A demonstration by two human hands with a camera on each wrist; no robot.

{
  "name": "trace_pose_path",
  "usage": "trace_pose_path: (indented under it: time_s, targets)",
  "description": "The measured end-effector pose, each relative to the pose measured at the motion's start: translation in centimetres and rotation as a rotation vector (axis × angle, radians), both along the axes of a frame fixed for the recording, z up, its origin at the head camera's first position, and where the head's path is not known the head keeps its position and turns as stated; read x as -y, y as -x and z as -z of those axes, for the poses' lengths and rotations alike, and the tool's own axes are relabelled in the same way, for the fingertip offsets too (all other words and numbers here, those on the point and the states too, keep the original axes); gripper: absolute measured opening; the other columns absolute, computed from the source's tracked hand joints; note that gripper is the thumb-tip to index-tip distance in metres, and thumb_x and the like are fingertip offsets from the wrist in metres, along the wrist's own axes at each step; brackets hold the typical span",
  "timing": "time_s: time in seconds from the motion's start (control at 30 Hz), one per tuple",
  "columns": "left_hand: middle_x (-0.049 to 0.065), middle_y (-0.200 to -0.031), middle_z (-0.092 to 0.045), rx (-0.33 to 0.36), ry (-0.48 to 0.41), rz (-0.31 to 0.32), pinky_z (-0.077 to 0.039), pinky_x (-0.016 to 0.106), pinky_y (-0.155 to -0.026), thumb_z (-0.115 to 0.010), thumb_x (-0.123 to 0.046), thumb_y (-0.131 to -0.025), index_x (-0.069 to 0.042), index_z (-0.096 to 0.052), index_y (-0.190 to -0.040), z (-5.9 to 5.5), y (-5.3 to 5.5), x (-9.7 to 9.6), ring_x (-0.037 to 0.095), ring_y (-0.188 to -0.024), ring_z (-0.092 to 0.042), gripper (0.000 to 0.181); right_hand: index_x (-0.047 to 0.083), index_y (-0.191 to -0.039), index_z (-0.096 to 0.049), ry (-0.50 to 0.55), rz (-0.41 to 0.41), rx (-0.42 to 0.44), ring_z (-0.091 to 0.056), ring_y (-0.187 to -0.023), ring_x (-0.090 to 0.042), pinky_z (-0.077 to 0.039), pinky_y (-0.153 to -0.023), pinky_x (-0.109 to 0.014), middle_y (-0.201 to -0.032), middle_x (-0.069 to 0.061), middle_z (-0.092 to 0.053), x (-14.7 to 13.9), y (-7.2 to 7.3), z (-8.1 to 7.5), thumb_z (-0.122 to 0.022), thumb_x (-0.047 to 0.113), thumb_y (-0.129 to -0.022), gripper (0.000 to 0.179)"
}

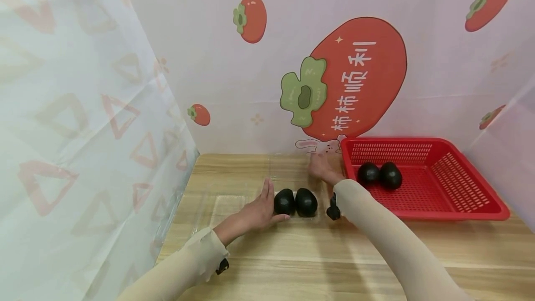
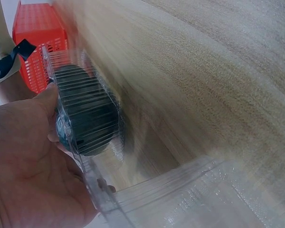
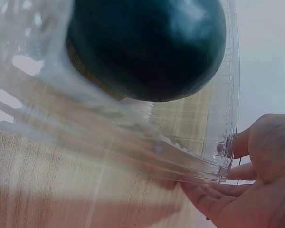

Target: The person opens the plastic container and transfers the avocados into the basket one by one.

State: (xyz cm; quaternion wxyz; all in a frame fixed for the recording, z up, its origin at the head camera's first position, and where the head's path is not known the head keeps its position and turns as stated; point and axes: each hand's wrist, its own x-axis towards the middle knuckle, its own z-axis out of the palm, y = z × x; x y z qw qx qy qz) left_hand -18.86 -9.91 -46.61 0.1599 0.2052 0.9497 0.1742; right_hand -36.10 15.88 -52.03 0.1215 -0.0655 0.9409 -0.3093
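Two dark avocados [image 1: 306,202] sit side by side in a clear plastic clamshell box, whose ribbed wall [image 2: 85,111] shows in the left wrist view. My left hand [image 1: 256,210] rests against the left side of this box, fingers straight and thumb spread along the near side. At the back, my right hand [image 1: 322,167] pinches the box's clear lid [image 1: 288,167] by its right corner. The right wrist view shows that hand [image 3: 261,175] with thumb and fingers on either side of the plastic edge, beside one large dark avocado [image 3: 149,42].
A red plastic basket [image 1: 453,210] stands on the right of the wooden table [image 1: 271,264], with two more avocados [image 1: 390,175] inside. Another clear plastic box [image 1: 227,201] lies left of the left hand. Printed cloth walls [image 1: 234,82] border the table's back and left.
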Motion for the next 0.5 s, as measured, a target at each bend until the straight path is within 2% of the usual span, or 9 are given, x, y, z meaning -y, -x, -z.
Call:
trace_pose_path:
  time_s: [0.1,0.17,0.2,0.23,0.33,0.43,0.5]
  targets:
    - [0.033,-0.172,0.004,-0.001,0.003,-0.001,-0.061,0.044,-0.080,-0.065,-0.057,-0.102,0.013,-0.005,-0.164,0.0,-0.1,0.0,0.046,-0.147,-0.044,0.111,-0.004,-0.147,-0.043,-0.001,-0.009,0.060,-0.060,-0.105,-0.040,-0.058,-0.093,-0.054,-0.116,-0.022,-0.059,0.0,-0.3,-0.4,-0.067,0.018,-0.099,0.058]
    - [0.033,-0.173,0.003,-0.004,0.004,-0.001,-0.061,0.044,-0.080,-0.065,-0.057,-0.101,0.013,-0.005,-0.164,0.0,-0.2,0.0,0.046,-0.146,-0.045,0.112,-0.007,-0.132,-0.053,-0.045,-0.048,0.052,-0.063,-0.092,-0.037,-0.060,-0.082,-0.047,-0.104,-0.021,-0.061,0.1,0.2,-0.2,-0.064,0.016,-0.099,0.041]
    - [0.033,-0.172,0.003,-0.008,0.004,-0.001,-0.061,0.045,-0.081,-0.066,-0.057,-0.101,0.014,-0.005,-0.164,0.0,-0.2,0.1,0.046,-0.146,-0.045,0.112,-0.006,-0.125,-0.055,-0.053,-0.051,0.050,-0.063,-0.087,-0.034,-0.060,-0.076,-0.043,-0.100,-0.020,-0.061,0.1,0.6,0.2,-0.063,0.015,-0.099,0.034]
    - [0.033,-0.172,0.003,-0.011,0.003,-0.001,-0.061,0.045,-0.082,-0.066,-0.057,-0.101,0.014,-0.006,-0.164,0.0,-0.2,0.1,0.046,-0.146,-0.046,0.112,-0.007,-0.121,-0.056,-0.069,-0.061,0.050,-0.062,-0.085,-0.033,-0.058,-0.073,-0.040,-0.097,-0.019,-0.060,0.4,0.2,-0.5,-0.061,0.014,-0.100,0.030]
    - [0.033,-0.172,0.002,-0.018,0.003,0.001,-0.061,0.046,-0.085,-0.065,-0.058,-0.101,0.014,-0.006,-0.163,-0.1,-0.3,0.1,0.045,-0.145,-0.047,0.112,-0.005,-0.109,-0.060,-0.118,-0.082,0.042,-0.062,-0.076,-0.031,-0.053,-0.064,-0.034,-0.089,-0.016,-0.060,0.6,0.5,-0.6,-0.057,0.012,-0.100,0.019]
    - [0.033,-0.172,0.003,-0.017,-0.001,0.005,-0.060,0.048,-0.089,-0.065,-0.058,-0.102,0.014,-0.005,-0.163,0.0,-0.2,0.1,0.046,-0.145,-0.047,0.112,-0.004,-0.116,-0.059,-0.101,-0.067,0.084,-0.064,-0.078,-0.031,-0.056,-0.066,-0.034,-0.091,-0.016,-0.061,0.6,0.6,-0.6,-0.060,0.013,-0.099,0.024]
    - [0.033,-0.172,0.003,-0.013,-0.003,0.006,-0.060,0.049,-0.090,-0.064,-0.057,-0.102,0.014,-0.005,-0.164,0.1,-0.2,0.1,0.046,-0.145,-0.047,0.111,-0.003,-0.116,-0.060,-0.088,-0.063,0.093,-0.065,-0.076,-0.032,-0.058,-0.066,-0.036,-0.093,-0.017,-0.063,0.3,1.7,0.7,-0.063,0.014,-0.098,0.025]
